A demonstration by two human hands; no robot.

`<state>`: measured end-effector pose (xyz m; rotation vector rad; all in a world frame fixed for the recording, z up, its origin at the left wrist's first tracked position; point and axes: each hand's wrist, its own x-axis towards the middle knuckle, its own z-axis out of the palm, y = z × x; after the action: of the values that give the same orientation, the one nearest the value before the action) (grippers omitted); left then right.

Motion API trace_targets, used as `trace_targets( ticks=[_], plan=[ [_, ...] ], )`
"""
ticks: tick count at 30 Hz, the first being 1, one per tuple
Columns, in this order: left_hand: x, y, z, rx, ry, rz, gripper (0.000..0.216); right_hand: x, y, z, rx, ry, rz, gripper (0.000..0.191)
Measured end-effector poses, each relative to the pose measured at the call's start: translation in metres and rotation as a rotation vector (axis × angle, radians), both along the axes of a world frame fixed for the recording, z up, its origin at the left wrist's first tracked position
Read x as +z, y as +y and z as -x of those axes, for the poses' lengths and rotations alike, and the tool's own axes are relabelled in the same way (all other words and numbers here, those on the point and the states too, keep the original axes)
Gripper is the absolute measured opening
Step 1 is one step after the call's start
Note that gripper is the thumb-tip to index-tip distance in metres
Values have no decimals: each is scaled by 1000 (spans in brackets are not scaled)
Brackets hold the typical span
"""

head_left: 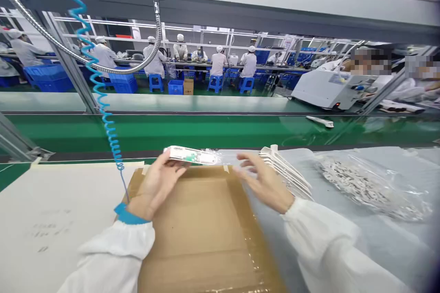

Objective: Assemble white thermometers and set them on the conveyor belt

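My left hand (161, 185) grips a long white plastic housing (195, 154) by its left end, above the far edge of a brown cardboard sheet (202, 224). Inside the housing shows a small green part; its right end looks shiny, perhaps from clear film. A blue wrist strap (130, 215) with a coiled blue cord (103, 96) circles my left wrist. To the right, my right hand (263, 178) is raised with fingers apart, nothing visible in it. Just beyond it lies a row of white plastic housings (285, 171), partly hidden by the hand.
A clear bag of small white parts (371, 187) lies at the right. Across the back runs a green conveyor belt (206, 132) carrying one white piece (320, 122). A white machine (330, 87) stands beyond. A flexible metal hose (134, 68) hangs at upper left. Co-workers sit farther off.
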<state>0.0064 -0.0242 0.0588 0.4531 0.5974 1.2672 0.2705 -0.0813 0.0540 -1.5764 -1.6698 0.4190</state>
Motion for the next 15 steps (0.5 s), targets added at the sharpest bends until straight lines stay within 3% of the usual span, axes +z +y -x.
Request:
trace_targets(
  ticks=[4, 7, 12, 15],
  plan=[
    [-20, -6, -13, -65, 138, 71, 31, -9, 11, 86, 251, 246, 70, 22],
    [-26, -10, -11, -63, 294, 39, 39, -22, 19, 125, 200, 335, 75, 9],
    [-25, -14, 1, -219, 598, -140, 25, -38, 26, 125, 122, 386, 66, 13],
    [-24, -14, 3, -257, 809, -160, 21, -39, 30, 107, 92, 335, -69, 16]
  ],
)
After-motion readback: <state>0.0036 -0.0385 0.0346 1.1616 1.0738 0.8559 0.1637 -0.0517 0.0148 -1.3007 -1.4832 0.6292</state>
